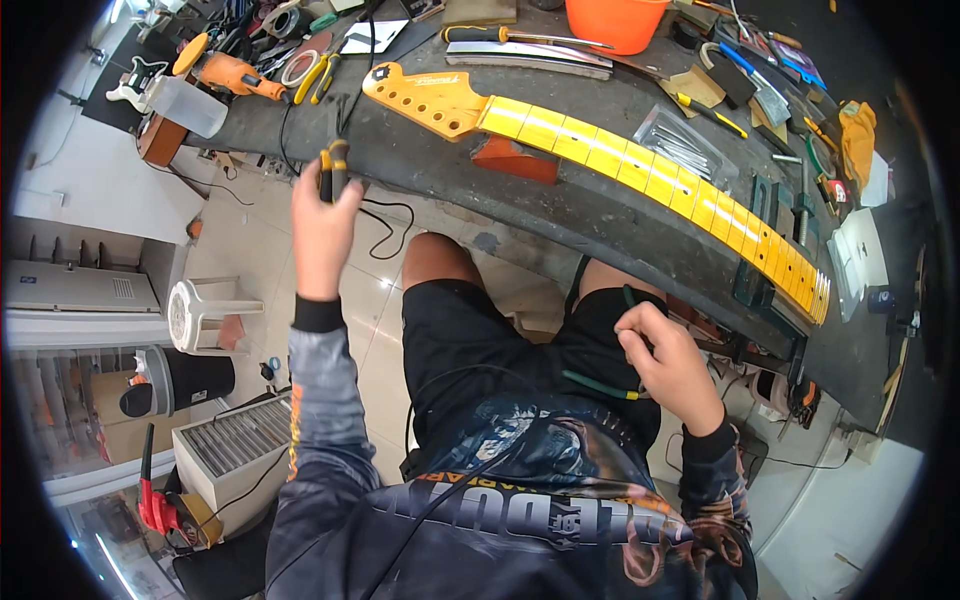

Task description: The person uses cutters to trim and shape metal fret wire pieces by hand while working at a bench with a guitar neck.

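A maple guitar neck [640,165] with a yellow fretboard lies along the bench, its headstock resting at the left near a small reddish block [515,160]. At the bench's front edge my left hand [323,235] grips pliers [333,172] with black and yellow handles; their jaws are hard to make out. Over my right thigh, my right hand [668,365] is closed with curled fingers around a green-handled tool [598,385]. One green handle shows left of the hand, and the rest is mostly hidden behind it.
Beyond the neck lie a screwdriver [490,34], an orange container [615,22], a clear tray of metal pieces [685,142] and a yellow-black cutter [712,115]. Other pliers [318,78] and a clear bottle [188,105] occupy the left end. A black cable [408,225] hangs off the edge.
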`<state>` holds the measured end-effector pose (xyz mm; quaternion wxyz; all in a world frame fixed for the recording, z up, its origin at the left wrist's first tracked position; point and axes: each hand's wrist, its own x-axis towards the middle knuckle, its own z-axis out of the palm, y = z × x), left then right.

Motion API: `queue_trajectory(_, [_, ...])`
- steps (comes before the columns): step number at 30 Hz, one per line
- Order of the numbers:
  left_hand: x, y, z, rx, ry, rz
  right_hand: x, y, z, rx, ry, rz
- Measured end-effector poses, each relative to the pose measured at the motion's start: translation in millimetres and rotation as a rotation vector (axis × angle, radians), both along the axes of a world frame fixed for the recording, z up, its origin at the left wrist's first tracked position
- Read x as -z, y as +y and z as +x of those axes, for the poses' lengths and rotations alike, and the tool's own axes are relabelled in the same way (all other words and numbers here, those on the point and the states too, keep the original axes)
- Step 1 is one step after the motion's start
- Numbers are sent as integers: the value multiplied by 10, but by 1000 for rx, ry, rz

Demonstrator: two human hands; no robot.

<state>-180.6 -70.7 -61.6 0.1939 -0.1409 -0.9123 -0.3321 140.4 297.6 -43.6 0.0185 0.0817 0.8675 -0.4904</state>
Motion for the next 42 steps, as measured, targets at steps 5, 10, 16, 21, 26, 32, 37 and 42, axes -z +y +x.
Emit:
queue_trajectory(5, [-252, 190, -543, -57, 141, -243, 29, 154, 226, 142, -135, -196])
queue_trajectory(10, [-440, 711, 385, 108, 460, -151, 102, 289, 570, 287, -139, -315])
queue_trajectory(16, [226, 1755, 1846, 1382, -323, -402, -18, 409, 600, 339, -101, -476])
queue_trajectory(21, [608, 2011, 1773, 1449, -368, -583, -231, 395, 548, 328, -17, -608])
queue_trajectory(26, [499, 2118, 1761, 1424, -275, -618, -221, 290, 597, 338, 77, -688])
queue_trajectory(32, [630, 2394, 1813, 1393, -178, -733, -351, 203, 601, 183, 267, -399])
queue_trajectory(37, [983, 2243, 1704, 1438, -89, -512, -395, 136, 687, 266, 301, -634])
queue_trajectory(42, [971, 1607, 1473, 1249, -207, -409, -489, 94, 699, 312, 267, -743])
